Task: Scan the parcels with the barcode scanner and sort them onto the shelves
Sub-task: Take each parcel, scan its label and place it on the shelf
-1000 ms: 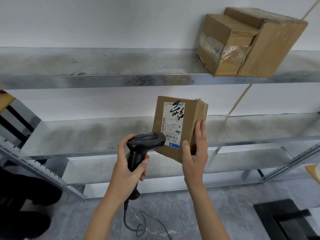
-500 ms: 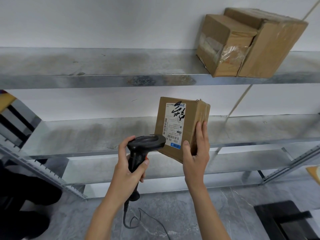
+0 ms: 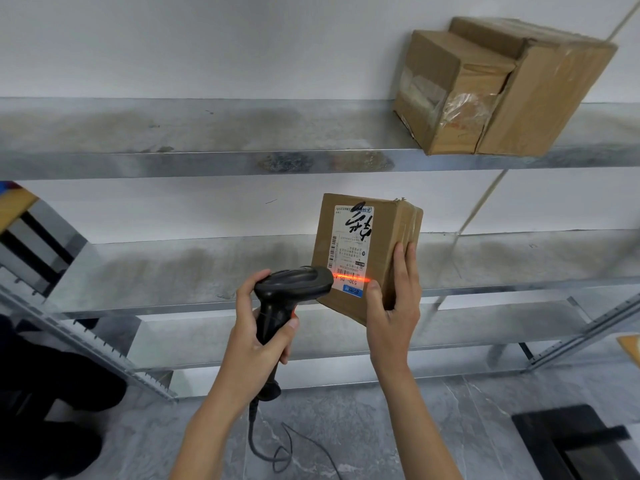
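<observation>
My right hand (image 3: 394,306) grips a small brown cardboard parcel (image 3: 379,251) by its lower right corner and holds it upright in front of the middle shelf (image 3: 173,271). A white shipping label with black handwriting faces me. My left hand (image 3: 256,337) is wrapped round the handle of a black corded barcode scanner (image 3: 292,284). The scanner's head points at the label from the left, almost touching it. A red-orange scan line lies across the barcode near the label's bottom.
Two larger cardboard boxes (image 3: 495,88) stand together at the right of the top metal shelf (image 3: 207,161). Lower shelves and a grey marble-look floor (image 3: 381,427) lie below. A black mat (image 3: 581,445) sits at the bottom right, and the scanner cable (image 3: 277,452) loops on the floor.
The red scan line has come on across the label's barcode. The parcel and scanner have stayed almost in place, shifting only slightly.
</observation>
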